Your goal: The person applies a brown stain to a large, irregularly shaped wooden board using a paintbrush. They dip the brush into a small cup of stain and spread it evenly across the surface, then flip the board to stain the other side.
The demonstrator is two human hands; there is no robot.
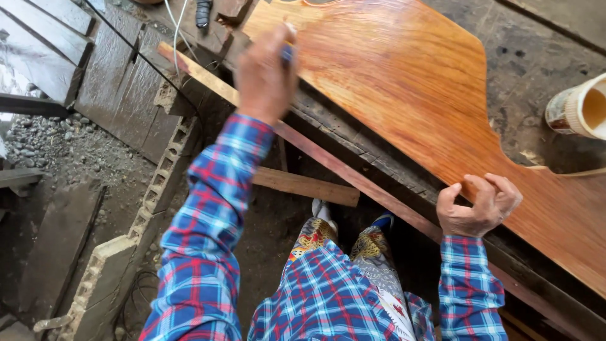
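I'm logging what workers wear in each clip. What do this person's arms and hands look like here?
Both arms wear long sleeves of a plaid shirt, blue with red and white lines: left sleeve, right sleeve. The cuffs reach the wrists. The left hand and right hand are bare: no gloves, and no rings or watch that I can see.

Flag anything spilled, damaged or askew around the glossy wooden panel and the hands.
Nothing spilled shows. The wooden panel lies whole and evenly glossy, right hand gripping its near edge, left hand holding a small tool at its far end. The open can stands upright. Only a loose wooden strip lies askew below.
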